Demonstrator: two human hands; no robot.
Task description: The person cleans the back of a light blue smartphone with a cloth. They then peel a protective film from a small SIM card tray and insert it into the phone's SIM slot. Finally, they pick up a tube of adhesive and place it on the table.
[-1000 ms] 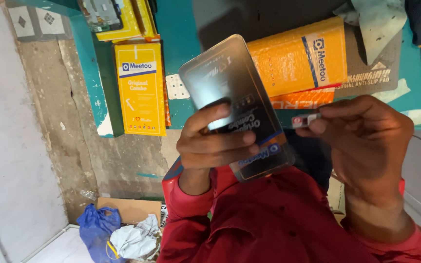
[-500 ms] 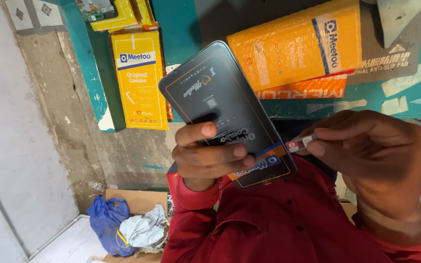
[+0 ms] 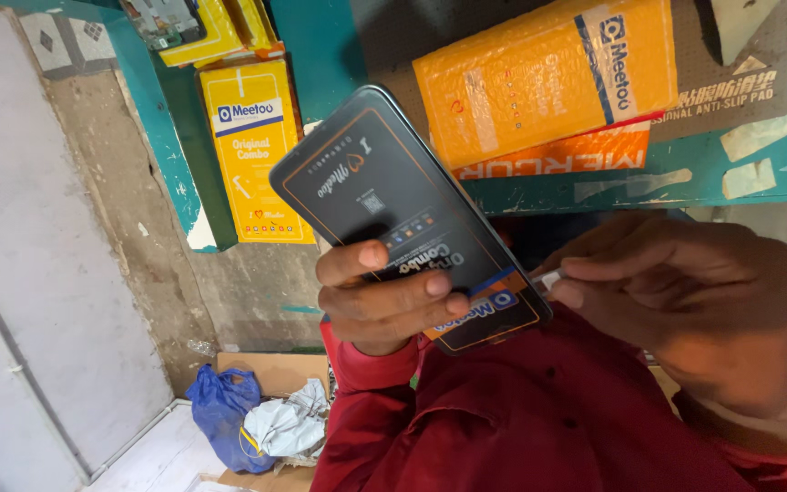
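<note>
**Peeling at the corner of the dark phone panel**

I am holding a flat, dark, glossy rectangular phone panel with an orange border line up in front of my chest, tilted so its long axis is running from 11 o'clock to 5 o'clock. My left hand is clamping it near the lower end, fingers curled across the face, so the panel is staying steady and its printed side is facing me. My right hand is coming in from 3 o'clock, thumb and forefinger pressed together, pinching a small pale tab right at the panel's lower right edge; I cannot tell exactly what the tab is.

Beyond the panel, at 12 o'clock, an orange padded bubble envelope is lying on the teal surface, with a yellow cardboard box at 10 o'clock. Down at 7 o'clock, a blue plastic bag is sitting on the floor.
</note>
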